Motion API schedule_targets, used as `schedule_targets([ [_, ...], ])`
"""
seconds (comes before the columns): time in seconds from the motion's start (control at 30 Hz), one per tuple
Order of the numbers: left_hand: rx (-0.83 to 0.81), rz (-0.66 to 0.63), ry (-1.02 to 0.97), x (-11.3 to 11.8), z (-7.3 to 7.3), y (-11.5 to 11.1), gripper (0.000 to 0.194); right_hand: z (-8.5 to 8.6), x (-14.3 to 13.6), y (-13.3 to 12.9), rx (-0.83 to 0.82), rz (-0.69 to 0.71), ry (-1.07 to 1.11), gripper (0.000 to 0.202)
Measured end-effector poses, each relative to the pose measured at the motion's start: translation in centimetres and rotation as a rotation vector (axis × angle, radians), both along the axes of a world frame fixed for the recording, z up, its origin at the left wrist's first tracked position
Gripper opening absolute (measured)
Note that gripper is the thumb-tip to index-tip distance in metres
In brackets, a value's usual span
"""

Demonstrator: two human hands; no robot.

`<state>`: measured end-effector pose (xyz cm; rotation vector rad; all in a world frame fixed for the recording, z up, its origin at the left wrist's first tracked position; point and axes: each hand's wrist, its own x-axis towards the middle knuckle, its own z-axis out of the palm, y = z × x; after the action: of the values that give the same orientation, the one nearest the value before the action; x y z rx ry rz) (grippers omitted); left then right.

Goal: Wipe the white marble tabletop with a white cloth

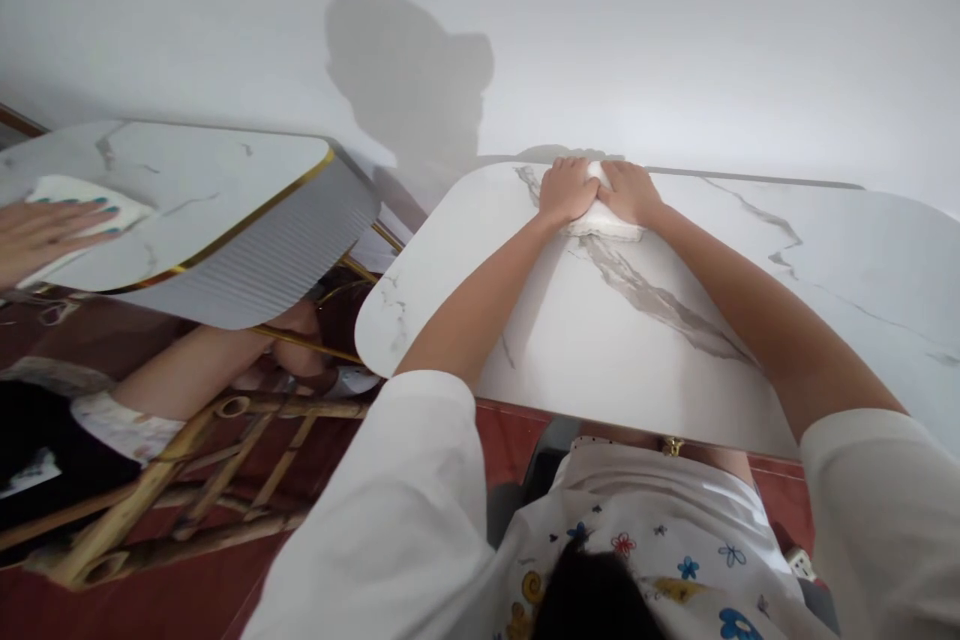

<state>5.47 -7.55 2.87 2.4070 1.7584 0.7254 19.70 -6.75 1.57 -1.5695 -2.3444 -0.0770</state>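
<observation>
Both my hands are side by side at the far edge of a white marble-patterned tabletop [517, 320], thumbs close together. Under them is a folded white cloth [604, 225], its near edge showing below the palms. My left hand [568, 192] grips the cloth's left part, fingers curled towards the wall. My right hand [628, 192] grips its right part in the same way. The cloth lies against the tabletop, and most of it is covered by my hands.
A pale wall [675, 40] rises behind the tabletop. At left, a co-worker's hand [52, 230] lies on a white cloth [86, 195] on a second marble-patterned table [255, 180] with gold trim and ribbed side. A bamboo chair [225, 480] stands below it.
</observation>
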Motion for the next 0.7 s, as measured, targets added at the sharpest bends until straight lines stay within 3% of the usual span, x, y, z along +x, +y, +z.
schedule_targets([
  [0.17,-0.010,-0.032,-0.016,0.2,0.0,3.2,0.043,-0.2,0.2,3.2,0.030,-0.025,0.042,0.051],
  [0.33,-0.047,-0.022,-0.007,0.6,0.2,5.4,0.043,0.7,0.4,4.4,-0.028,-0.077,0.033,0.052],
  [0.7,-0.013,-0.034,0.029,0.4,-0.2,4.7,0.044,0.5,0.0,2.9,0.012,-0.094,-0.009,0.051],
])
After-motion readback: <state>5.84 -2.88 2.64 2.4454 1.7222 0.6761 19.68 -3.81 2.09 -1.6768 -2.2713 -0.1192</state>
